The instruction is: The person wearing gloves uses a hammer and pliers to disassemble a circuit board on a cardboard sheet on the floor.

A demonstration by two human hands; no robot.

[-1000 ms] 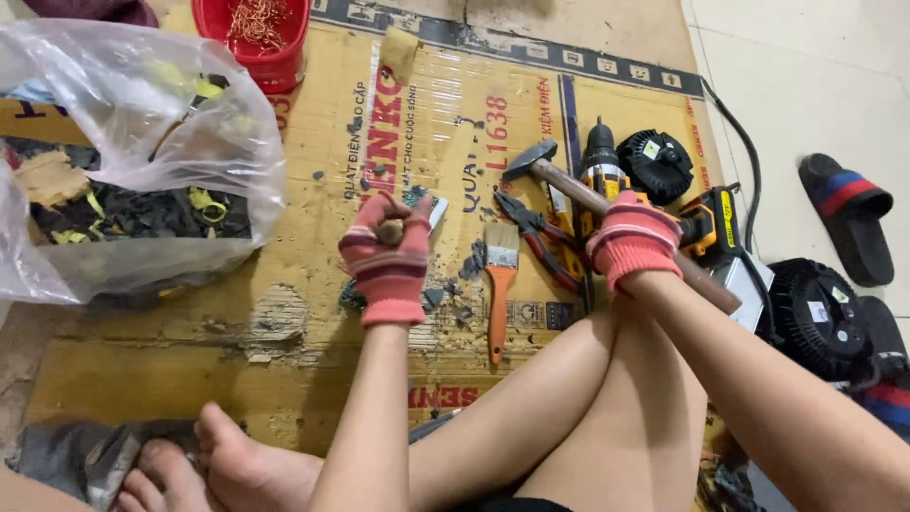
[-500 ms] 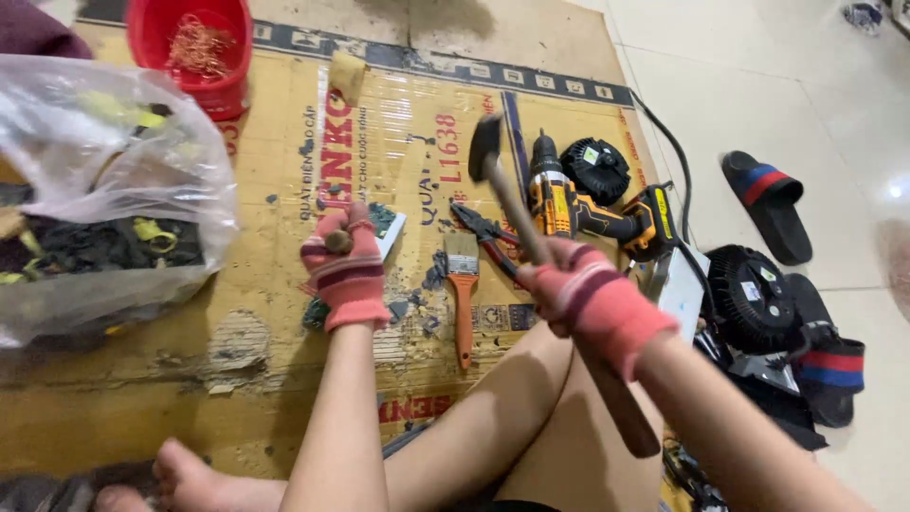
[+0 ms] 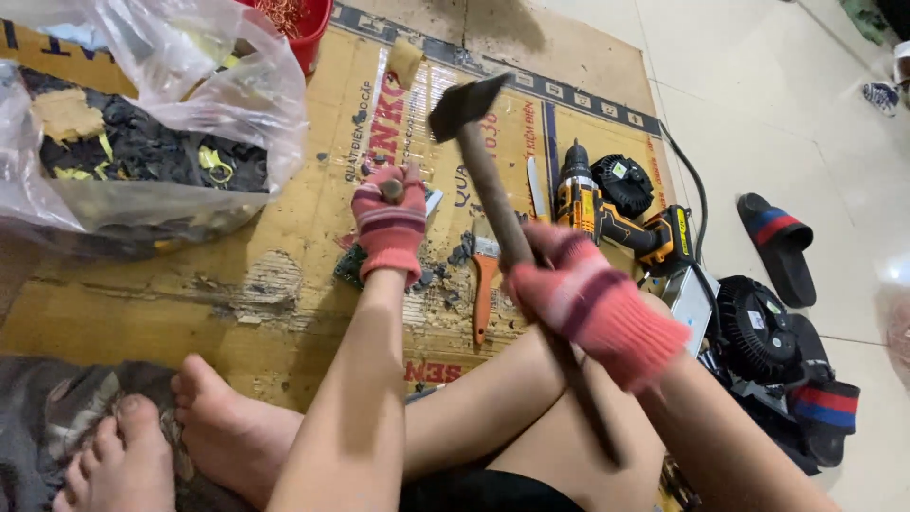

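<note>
My right hand [image 3: 592, 303], in a pink knit glove, grips the long wooden handle of a hammer [image 3: 479, 142]. Its dark metal head is raised above the cardboard mat [image 3: 237, 275]. My left hand [image 3: 389, 228], also gloved in pink, is closed around a short metal chisel [image 3: 391, 189] standing upright on a dark small part [image 3: 353, 267] on the mat. The hammer head hangs up and to the right of the chisel top. Dark debris lies around the left hand.
A clear plastic bag [image 3: 142, 123] of black and yellow scraps sits at the left. A red bucket [image 3: 303, 24] stands behind it. A paintbrush [image 3: 483, 284], a yellow cordless drill [image 3: 607, 209], black round parts [image 3: 758, 327] and sandals [image 3: 777, 242] lie to the right. My bare feet [image 3: 180, 427] rest in front.
My right hand picked the hammer up from the mat and swung its head upward and leftward over the chisel. The left hand stayed on the chisel.
</note>
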